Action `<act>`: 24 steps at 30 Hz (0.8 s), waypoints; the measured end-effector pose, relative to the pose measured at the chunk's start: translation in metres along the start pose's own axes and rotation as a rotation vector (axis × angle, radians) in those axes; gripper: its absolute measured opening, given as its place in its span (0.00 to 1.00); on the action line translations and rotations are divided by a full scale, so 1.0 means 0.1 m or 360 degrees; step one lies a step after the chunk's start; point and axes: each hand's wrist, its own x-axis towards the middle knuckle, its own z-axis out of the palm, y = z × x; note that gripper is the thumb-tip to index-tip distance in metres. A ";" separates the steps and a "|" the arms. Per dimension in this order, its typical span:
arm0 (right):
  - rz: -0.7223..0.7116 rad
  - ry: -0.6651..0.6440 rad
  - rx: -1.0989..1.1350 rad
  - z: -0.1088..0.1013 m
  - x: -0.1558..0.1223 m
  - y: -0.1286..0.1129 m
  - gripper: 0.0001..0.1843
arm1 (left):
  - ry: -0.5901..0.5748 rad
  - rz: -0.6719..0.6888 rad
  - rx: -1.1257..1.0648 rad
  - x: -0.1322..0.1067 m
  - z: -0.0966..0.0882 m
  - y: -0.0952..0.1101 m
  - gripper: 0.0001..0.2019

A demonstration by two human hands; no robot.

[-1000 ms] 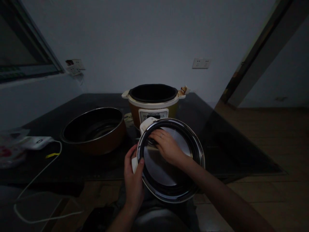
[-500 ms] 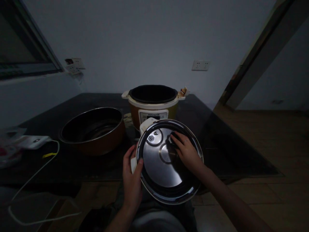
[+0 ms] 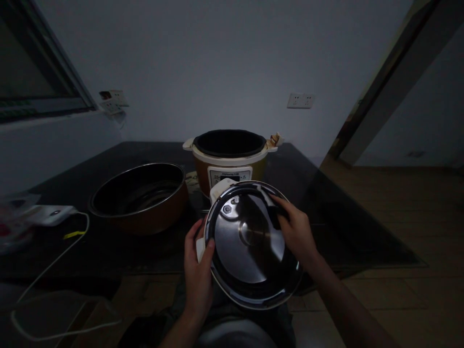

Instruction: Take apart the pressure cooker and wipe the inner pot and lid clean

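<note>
The lid (image 3: 237, 246) of an electric pressure cooker is tilted towards me, its shiny metal underside, dark sealing ring and small valve fittings showing. My left hand (image 3: 199, 270) grips its left rim beside a white tab, thumb on the edge. My right hand (image 3: 297, 229) is at the upper right of the underside, fingers bent and close together. A dark patch and a pale streak show by its fingertips; whether this is a held thing or a reflection is unclear. Behind the lid stands the cooker body (image 3: 228, 162), uncovered, with a black interior.
A wide brown pot (image 3: 174, 205) with a dark inside stands left of the cooker on the dark table (image 3: 322, 193). A white power strip (image 3: 54, 212) with a cord and a plastic bag (image 3: 16, 227) lie at the far left. Wall sockets (image 3: 300, 100) are behind.
My right hand has moved to the right over the lid's underside, from near its upper middle towards the right rim. My left hand keeps its grip, and the lid has hardly moved.
</note>
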 end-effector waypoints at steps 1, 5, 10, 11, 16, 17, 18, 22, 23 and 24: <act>-0.0076 0.0083 0.0024 0.02 0.05 -0.07 0.32 | 0.0005 0.0006 0.0004 0.00 0.00 0.00 0.28; -0.0338 -0.0015 -0.0117 0.25 0.21 -0.22 0.36 | -0.0006 0.0023 0.0025 0.01 0.00 0.00 0.29; -0.0399 -0.0221 -0.0274 0.53 0.33 -0.25 0.33 | -0.0067 0.0065 0.0092 0.04 -0.05 -0.06 0.28; -0.0420 -0.0240 -0.0273 0.56 0.34 -0.27 0.32 | -0.0071 0.0079 0.0112 0.04 -0.06 -0.07 0.28; -0.0564 -0.0378 -0.0124 0.64 0.24 -0.44 0.32 | -0.0075 0.0121 0.0224 0.04 -0.09 -0.09 0.25; -0.0588 -0.0400 -0.0079 0.66 0.18 -0.47 0.33 | -0.0075 0.0146 0.0245 0.04 -0.10 -0.09 0.25; -0.0604 -0.0421 -0.0036 0.69 0.13 -0.50 0.33 | -0.0073 0.0179 0.0266 0.03 -0.10 -0.09 0.24; -0.0602 -0.0514 0.0134 0.72 -0.07 -0.56 0.36 | -0.0100 0.0287 0.0313 0.02 -0.10 -0.09 0.23; -0.0594 -0.0531 0.0182 0.70 -0.08 -0.56 0.36 | -0.0108 0.0302 0.0309 0.02 -0.10 -0.10 0.23; -0.0571 -0.0534 0.0233 0.68 -0.08 -0.55 0.36 | -0.0119 0.0307 0.0294 0.02 -0.10 -0.10 0.23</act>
